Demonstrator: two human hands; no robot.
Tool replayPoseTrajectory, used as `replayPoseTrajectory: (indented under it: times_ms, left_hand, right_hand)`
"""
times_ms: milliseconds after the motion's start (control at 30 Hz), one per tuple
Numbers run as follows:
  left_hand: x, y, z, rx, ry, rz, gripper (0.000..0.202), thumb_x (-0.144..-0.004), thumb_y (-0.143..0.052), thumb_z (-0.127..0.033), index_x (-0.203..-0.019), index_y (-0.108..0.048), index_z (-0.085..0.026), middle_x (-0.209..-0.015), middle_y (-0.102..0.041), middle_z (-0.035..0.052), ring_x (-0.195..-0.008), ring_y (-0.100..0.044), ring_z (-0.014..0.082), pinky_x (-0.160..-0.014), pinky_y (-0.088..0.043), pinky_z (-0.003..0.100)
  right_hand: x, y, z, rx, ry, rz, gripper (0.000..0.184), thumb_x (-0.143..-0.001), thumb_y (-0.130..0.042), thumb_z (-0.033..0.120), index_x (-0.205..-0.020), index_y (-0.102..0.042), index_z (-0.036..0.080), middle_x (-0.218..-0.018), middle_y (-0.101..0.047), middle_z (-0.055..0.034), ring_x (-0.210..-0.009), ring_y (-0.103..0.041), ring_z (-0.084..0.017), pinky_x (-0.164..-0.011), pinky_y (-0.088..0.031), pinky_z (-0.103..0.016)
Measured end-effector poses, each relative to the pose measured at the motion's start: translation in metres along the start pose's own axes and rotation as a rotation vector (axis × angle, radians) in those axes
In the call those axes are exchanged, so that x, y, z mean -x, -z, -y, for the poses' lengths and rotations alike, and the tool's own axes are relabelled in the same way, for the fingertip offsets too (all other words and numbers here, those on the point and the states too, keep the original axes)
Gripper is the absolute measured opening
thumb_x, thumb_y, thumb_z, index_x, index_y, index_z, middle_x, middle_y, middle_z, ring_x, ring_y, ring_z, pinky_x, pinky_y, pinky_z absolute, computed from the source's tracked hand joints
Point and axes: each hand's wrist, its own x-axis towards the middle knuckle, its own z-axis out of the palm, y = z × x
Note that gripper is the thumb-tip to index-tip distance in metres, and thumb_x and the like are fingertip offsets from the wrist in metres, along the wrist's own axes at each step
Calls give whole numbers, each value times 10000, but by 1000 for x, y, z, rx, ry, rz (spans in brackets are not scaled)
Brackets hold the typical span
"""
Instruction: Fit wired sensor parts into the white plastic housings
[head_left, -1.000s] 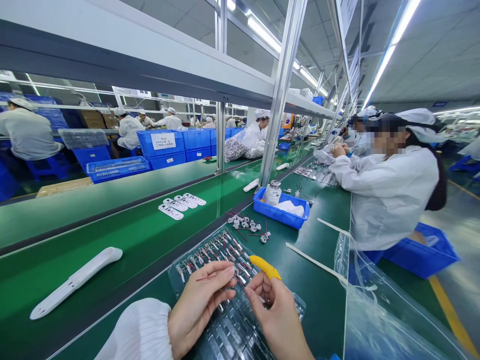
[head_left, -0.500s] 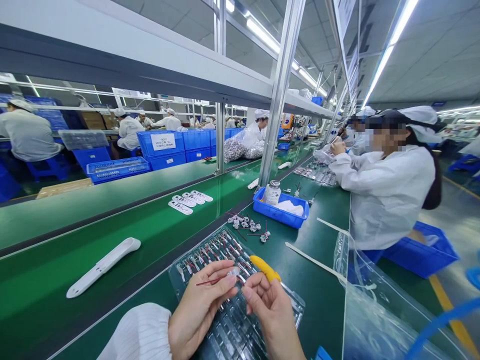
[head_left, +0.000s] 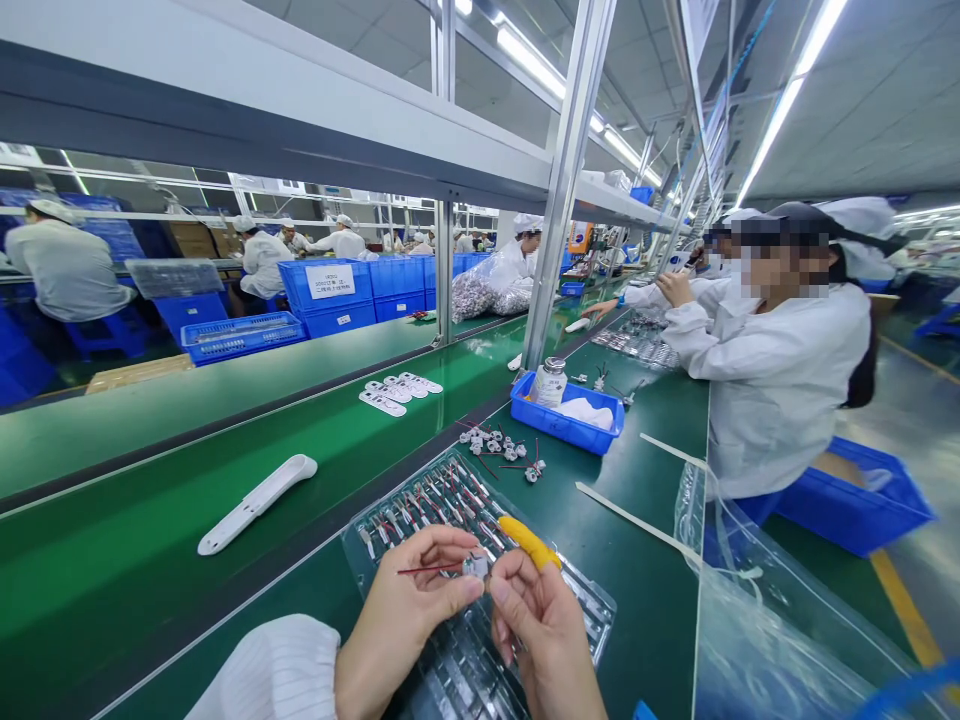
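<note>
A small whitish part (head_left: 475, 564) with a red wire (head_left: 429, 570) is pinched between the thumb and fingers of my left hand (head_left: 409, 605). Close against its right side, my right hand (head_left: 541, 615) has thumb and fingertips pressed together; whatever lies between them is hidden. A yellow finger cot (head_left: 529, 541) covers one raised finger of that hand. Under both hands lies a clear plastic tray (head_left: 358, 540) with rows of small parts with red wires. More whitish parts with red wires (head_left: 495, 443) are scattered on the green bench beyond the tray.
A blue bin (head_left: 562, 424) holds a bottle (head_left: 550, 383) and white cloth. To the left, a green conveyor belt (head_left: 135, 470) carries a long white casing (head_left: 259, 503) and several flat white plates (head_left: 401, 390). A metal post (head_left: 559, 200) stands ahead. At right sits a co-worker (head_left: 780, 370).
The long white casing and flat plates have shifted away along the belt. In my left fingers the whitish part now shows more. A co-worker's hand has reached over the belt farther off.
</note>
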Motion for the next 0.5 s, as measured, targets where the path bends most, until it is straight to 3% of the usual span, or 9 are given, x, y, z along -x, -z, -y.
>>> replayPoseTrajectory:
  times_ms: [100, 233, 333, 500]
  left_hand:
    - [0, 0, -2, 6, 24, -2, 337, -569, -781, -229, -885, -672, -185, -808, -667, 36, -766, -589, 152, -684, -464, 195]
    - [-2, 1, -5, 14, 76, 26, 223, -639, -732, -323, -779, -684, -155, -726, -645, 19, -594, -564, 106, -598, -463, 184]
    - [-2, 3, -6, 99, 147, 55, 226, -622, -746, -325, -722, -678, -133, -708, -634, 25, -615, -569, 111, -585, -482, 179]
    - [0, 4, -1, 297, 273, 38, 203, -673, -718, -199, -859, -670, -135, -763, -650, 47, -714, -594, 128, -657, -523, 198]
  right_hand:
    - [-2, 2, 0, 0, 24, -27, 252, -651, -686, 395, -682, -535, 195, -625, -474, 49, -402, -380, -46, -321, -288, -162]
    - [-3, 6, 2, 74, 40, -42, 279, -628, -697, 422, -697, -542, 201, -656, -491, 35, -404, -397, -56, -326, -315, -184]
    - [-3, 7, 2, 161, 50, -59, 234, -674, -663, 405, -739, -552, 209, -680, -510, 23, -433, -409, -69, -362, -333, -202]
    - [-4, 3, 0, 350, 124, -69, 231, -672, -628, 420, -682, -536, 209, -634, -522, 9, -562, -489, -129, -518, -411, -256]
